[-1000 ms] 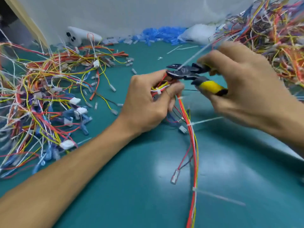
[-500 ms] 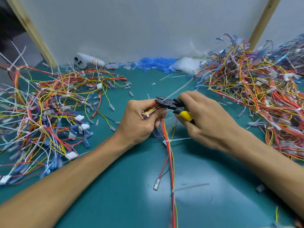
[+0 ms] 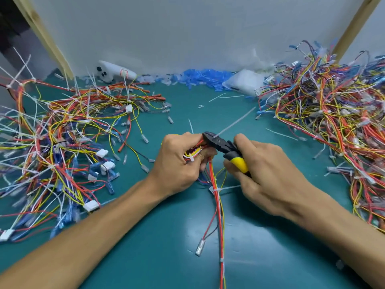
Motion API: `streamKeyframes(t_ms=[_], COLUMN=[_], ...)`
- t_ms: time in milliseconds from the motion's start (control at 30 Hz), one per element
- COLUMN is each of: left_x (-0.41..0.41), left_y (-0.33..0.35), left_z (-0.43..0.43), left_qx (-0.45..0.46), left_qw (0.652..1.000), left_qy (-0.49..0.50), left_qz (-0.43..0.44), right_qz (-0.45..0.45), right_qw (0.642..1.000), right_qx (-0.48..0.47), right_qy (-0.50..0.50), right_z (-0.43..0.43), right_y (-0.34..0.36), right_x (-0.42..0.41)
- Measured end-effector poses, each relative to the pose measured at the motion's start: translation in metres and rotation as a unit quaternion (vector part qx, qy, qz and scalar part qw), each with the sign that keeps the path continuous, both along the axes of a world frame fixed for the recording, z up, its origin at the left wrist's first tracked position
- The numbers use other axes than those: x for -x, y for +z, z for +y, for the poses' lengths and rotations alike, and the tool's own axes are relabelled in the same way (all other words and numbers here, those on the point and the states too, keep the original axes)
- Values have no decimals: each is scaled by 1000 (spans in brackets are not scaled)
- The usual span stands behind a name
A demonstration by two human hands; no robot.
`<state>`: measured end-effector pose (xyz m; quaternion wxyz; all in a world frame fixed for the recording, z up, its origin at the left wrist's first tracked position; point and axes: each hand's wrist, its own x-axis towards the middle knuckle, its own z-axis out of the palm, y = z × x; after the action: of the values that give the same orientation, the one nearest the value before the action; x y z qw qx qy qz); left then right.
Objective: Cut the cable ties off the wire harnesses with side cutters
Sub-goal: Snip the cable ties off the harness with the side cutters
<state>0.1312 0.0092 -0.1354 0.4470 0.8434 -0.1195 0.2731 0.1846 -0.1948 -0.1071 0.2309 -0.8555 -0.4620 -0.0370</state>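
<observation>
Head view, my notes. Left hand [image 3: 179, 163] is curled round the upper end of one harness [image 3: 216, 205]. Thumb and fingers pinch its bundled red, yellow and white wires. Right hand [image 3: 270, 170] grips the cutters [image 3: 225, 149] by the yellow-and-black handles, fingers wrapped tight.

Cutter nose sits just beside the left fingertips, against a tie [image 3: 235, 122]. The tie's long white tail sticks up and away toward the back right. I cannot tell whether the blades have closed on it.

The harness runs from the left hand down the mat [image 3: 166, 236] toward me, between the two forearms. It carries a second tie [image 3: 216, 189] just below the hands, tail pointing right, and a third tie [image 3: 221, 260] lower down. A branch wire ends in a clear-sleeved terminal [image 3: 199, 250], lying on the mat left of the main run.

Left pile [image 3: 62, 142] of harnesses bristles with white ties and connectors. Right pile [image 3: 333, 122] lies well apart, across the mat. Blue bits [image 3: 204, 77] and a white device [image 3: 112, 74] lie along the back wall.
</observation>
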Motion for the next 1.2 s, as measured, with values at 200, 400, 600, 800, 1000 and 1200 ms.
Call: streamKeyframes(t_ms=[200,400,600,800,1000,1200], left_x=[-3,-7,-5,-1,1,4], left_y=[-1,-5,-9,-3,-3,3], left_z=[-1,1,4,2,-1,5], left_qx=[36,63,23,6,33,148], left_qw=[999,998,999,1000,999,976], left_qy=[-2,-19,-24,-20,-21,-90], left_qz=[-16,-10,-12,-18,23,129], right_qz=[-119,-293,-186,-105,-12,391], right_qw=[990,947,977,991,1000,918], right_qx=[-5,-27,-25,4,-7,-29], right_qy=[-81,-132,-97,-78,-24,48], right_z=[0,-1,-1,2,-3,-1], right_y=[4,7,4,2,7,10], right_x=[4,3,5,6,-2,-16])
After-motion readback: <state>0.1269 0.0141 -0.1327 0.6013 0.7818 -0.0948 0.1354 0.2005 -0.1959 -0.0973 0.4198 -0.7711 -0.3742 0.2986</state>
